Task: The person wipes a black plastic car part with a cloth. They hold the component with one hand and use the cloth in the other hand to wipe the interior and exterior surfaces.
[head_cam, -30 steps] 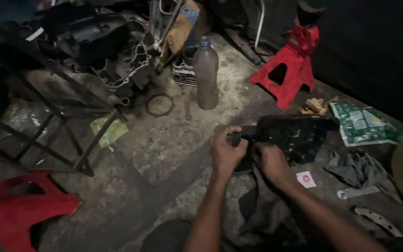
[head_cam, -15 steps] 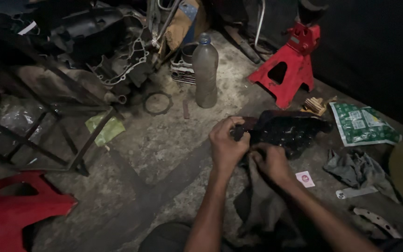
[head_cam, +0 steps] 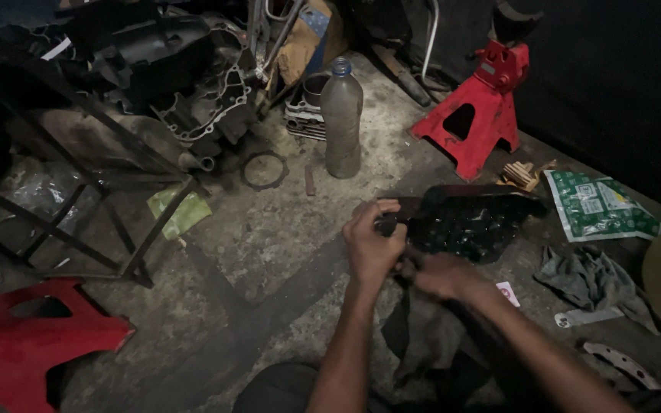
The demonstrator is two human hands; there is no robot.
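I hold a black ribbed plastic part just above the concrete floor. My left hand is closed around its narrow left end. My right hand sits under the part's lower edge, gripping a dark grey rag that hangs down toward my lap and pressing it against the part. How much of the rag lies between my fingers is hidden.
A dusty plastic bottle stands behind my hands, beside an engine cylinder and a crankcase. A red jack stand is at the back right, a green packet and grey cloth on the right, a metal frame and red panel on the left.
My right hand has slid lower and to the left along the part's underside with the rag. My left hand keeps its grip on the left end.
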